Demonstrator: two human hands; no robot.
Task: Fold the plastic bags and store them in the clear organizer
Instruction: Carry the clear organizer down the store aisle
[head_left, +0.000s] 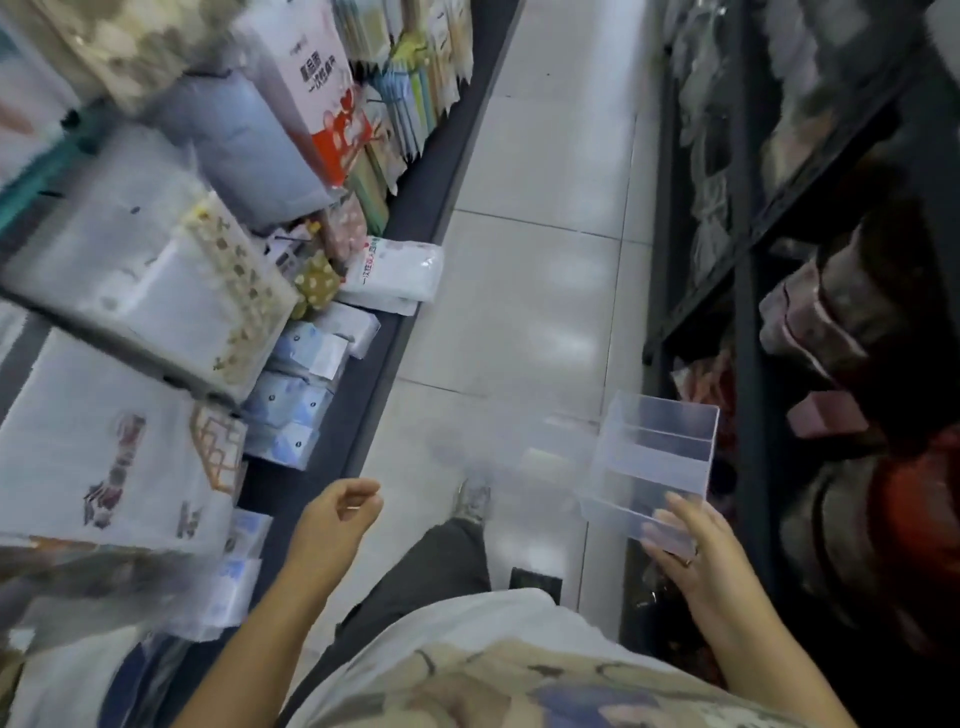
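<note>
My right hand (696, 561) grips the near end of a clear organizer (652, 457), a see-through plastic box with several compartments, held above the floor at the right. The compartments look empty. My left hand (337, 519) hangs in front of me over the aisle with its fingers loosely curled and nothing in it. Packs of plastic bags (140, 291) lie stacked on the low shelf at the left, blurred by motion.
I stand in a narrow shop aisle with a pale tiled floor (540, 249). A low dark shelf (415, 218) full of packaged goods runs along the left. A black metal rack (748, 291) with bagged goods stands close at the right. My foot (470, 501) shows below.
</note>
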